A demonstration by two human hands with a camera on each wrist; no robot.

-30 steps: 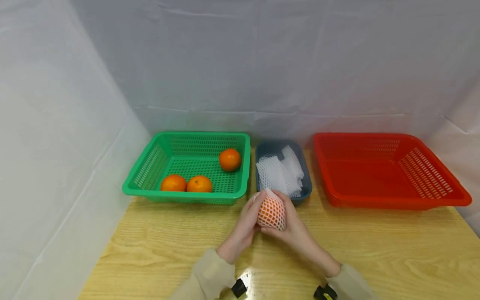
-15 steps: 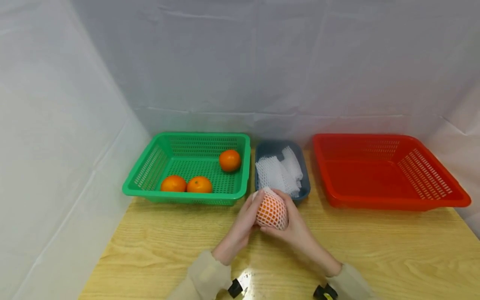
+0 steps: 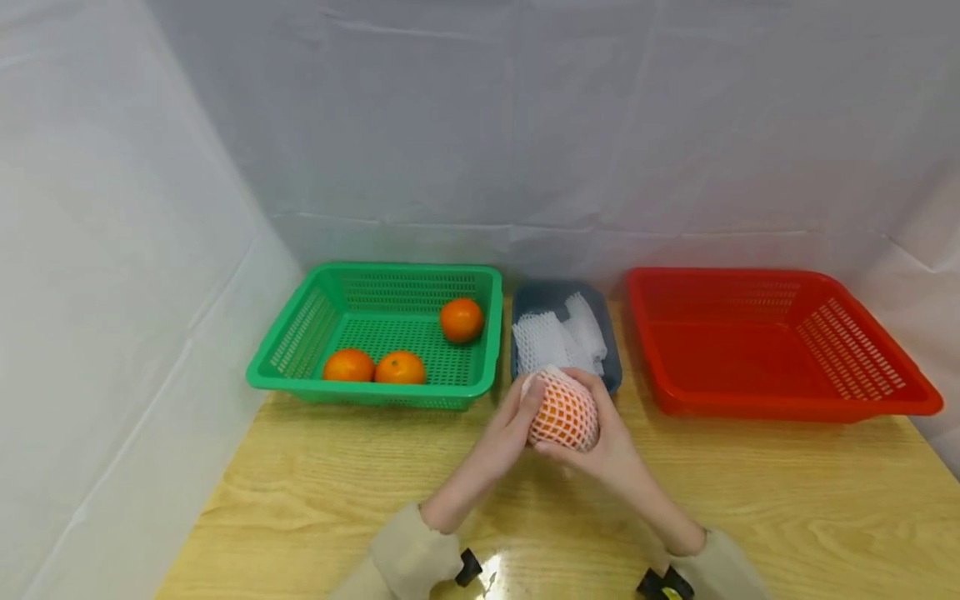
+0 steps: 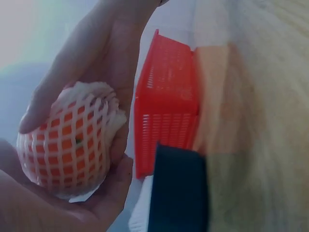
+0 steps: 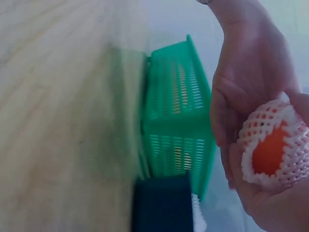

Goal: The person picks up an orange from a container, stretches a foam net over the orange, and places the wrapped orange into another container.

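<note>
An orange [image 3: 564,412] wrapped in a white foam net sleeve sits between both hands over the table, in front of the small blue bin. My left hand [image 3: 512,427] holds its left side, with the thumb on the net near the top. My right hand [image 3: 611,442] grips it from the right, fingers curled round the far side and thumb low at the front. The foam net [image 4: 65,145] is stretched into open diamonds in the left wrist view. In the right wrist view, bare orange skin [image 5: 269,152] shows through the sleeve's open end.
A green basket [image 3: 375,388] at the left holds three unwrapped oranges. White foam nets [image 3: 543,342] lie in the blue bin [image 3: 611,354] at the middle back. A red basket [image 3: 757,404] stands at the right. White sheeting [image 3: 480,125] walls the wooden table [image 3: 300,500].
Both hands have moved slightly right and away from me with the wrapped orange, which has turned a little between them. The baskets and the loose oranges have stayed in place.
</note>
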